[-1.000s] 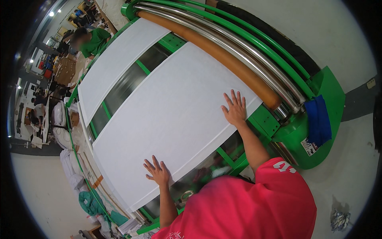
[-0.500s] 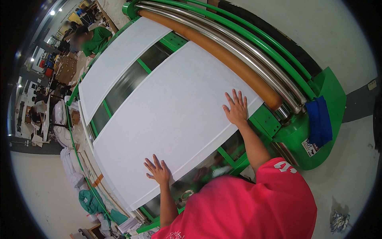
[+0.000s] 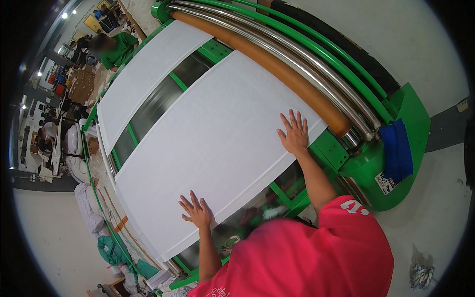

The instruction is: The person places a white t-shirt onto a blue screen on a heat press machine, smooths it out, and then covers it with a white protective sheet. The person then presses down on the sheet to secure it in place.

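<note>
A wide white sheet (image 3: 213, 128) lies stretched over the bed of a green-framed roller machine, its upper end at an orange-brown roller (image 3: 277, 81). My left hand (image 3: 198, 213) rests flat near the sheet's close edge, toward its lower end, fingers spread. Up by the roller, my right hand (image 3: 295, 134) also presses flat on the same sheet with fingers apart. Neither hand grips anything. Beyond a gap showing the dark bed lies a second white sheet (image 3: 153, 69), running side by side with the first. Whether the sheets are cloth or paper I cannot tell.
Shiny metal rollers (image 3: 316, 74) and green bars run past the orange-brown one. A blue cloth (image 3: 397, 151) hangs on the machine's green end housing (image 3: 413, 128). Across the machine stands a person in a green shirt (image 3: 121, 49). Bundled fabric (image 3: 113, 250) lies at the left.
Both my hands stay almost in the same place on the sheet. The person in green across the machine has shifted slightly.
</note>
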Demonstrator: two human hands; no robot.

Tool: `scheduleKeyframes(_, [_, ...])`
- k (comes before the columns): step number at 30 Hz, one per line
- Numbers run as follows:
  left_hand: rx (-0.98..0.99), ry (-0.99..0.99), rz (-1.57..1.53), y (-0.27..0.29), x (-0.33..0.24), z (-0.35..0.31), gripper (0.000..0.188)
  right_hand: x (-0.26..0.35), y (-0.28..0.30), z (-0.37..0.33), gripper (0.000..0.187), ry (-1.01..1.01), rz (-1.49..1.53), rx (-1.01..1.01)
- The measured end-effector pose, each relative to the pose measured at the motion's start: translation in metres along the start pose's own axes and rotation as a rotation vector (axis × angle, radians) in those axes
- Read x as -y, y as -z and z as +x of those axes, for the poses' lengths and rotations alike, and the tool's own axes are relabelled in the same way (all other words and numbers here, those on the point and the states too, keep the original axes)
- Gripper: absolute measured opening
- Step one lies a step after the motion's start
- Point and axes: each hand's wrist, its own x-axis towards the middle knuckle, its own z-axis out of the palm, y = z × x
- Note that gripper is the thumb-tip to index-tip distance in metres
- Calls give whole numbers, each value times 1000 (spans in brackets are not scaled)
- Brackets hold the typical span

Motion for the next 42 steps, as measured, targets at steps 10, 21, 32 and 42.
scheduleKeyframes(10, [4, -1, 4, -1, -3, 0, 66, -3, 1, 1, 77, -3, -2, -4])
scheduleKeyframes(21, [12, 2, 6, 1, -7, 0, 68, -4, 2, 3, 77, -3, -1, 7])
scheduleKeyframes(32, [10, -5, -12, -1, -8, 0, 67, -7, 2, 4, 77, 3, 20, -19])
scheduleKeyframes(42, [4, -13, -18, -2, -11, 1, 67, -11, -3, 6, 78, 15, 25, -65])
